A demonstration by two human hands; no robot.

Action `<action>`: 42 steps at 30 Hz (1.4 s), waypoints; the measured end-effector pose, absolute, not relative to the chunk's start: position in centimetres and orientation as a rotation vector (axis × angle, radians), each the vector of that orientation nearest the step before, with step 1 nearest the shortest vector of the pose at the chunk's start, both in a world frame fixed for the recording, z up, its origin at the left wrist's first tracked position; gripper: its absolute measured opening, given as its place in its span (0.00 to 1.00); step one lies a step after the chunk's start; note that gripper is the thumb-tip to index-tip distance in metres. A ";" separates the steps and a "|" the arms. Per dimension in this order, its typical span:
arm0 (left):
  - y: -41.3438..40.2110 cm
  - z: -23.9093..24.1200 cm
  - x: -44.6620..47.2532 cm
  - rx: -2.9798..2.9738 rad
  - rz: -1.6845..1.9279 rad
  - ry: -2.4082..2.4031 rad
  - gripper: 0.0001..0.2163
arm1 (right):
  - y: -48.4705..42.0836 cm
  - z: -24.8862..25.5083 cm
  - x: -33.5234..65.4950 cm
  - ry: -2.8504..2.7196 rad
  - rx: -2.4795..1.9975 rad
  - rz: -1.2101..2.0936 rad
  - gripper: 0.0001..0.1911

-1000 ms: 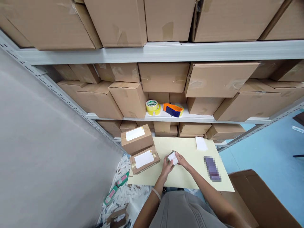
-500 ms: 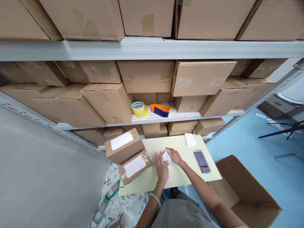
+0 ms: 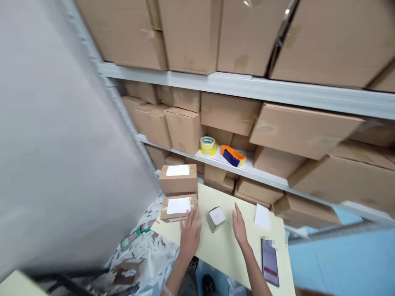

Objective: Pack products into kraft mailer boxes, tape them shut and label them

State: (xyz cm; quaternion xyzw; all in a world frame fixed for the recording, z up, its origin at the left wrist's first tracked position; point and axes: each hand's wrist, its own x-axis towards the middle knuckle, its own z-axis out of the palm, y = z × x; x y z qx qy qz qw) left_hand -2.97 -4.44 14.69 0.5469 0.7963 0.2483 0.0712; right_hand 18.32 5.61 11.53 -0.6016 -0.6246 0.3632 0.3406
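A small box (image 3: 217, 216) with a white top stands by itself on the pale yellow table (image 3: 212, 250), between my two hands. My left hand (image 3: 189, 232) is open, fingers spread, at the near edge of the front labelled carton (image 3: 179, 206); whether it touches the carton I cannot tell. Behind that carton sits a second labelled carton (image 3: 178, 179). To the right of the small box my right hand (image 3: 239, 226) is held open, its fingers stretched out, with nothing in it.
A phone (image 3: 270, 262) and a white paper (image 3: 262, 216) lie on the table's right side. Shelves ahead hold cartons, yellow tape rolls (image 3: 208, 146) and an orange-and-blue tape dispenser (image 3: 233, 156). Paper shreds (image 3: 154, 255) cover the floor at left.
Both hands have let go of the small box and moved apart, the left toward the labelled cartons, the right away to the right. The view has turned left.
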 end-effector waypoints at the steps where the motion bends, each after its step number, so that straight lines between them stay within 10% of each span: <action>1: -5.7 14.9 -3.5 1.571 0.760 2.471 0.15 | 4.9 11.6 19.4 -1.565 -1.535 0.996 0.41; 19: -46.3 23.3 -4.7 -0.434 0.605 3.463 0.27 | -6.9 23.0 8.4 -2.043 -0.594 0.742 0.24; 32: -76.1 22.6 1.0 -1.364 0.331 3.300 0.28 | -37.3 17.7 -3.3 -2.498 -0.186 1.187 0.35; 42: -84.4 18.1 0.3 -1.161 0.429 3.071 0.33 | -50.0 16.4 -7.9 -2.622 -0.030 1.220 0.32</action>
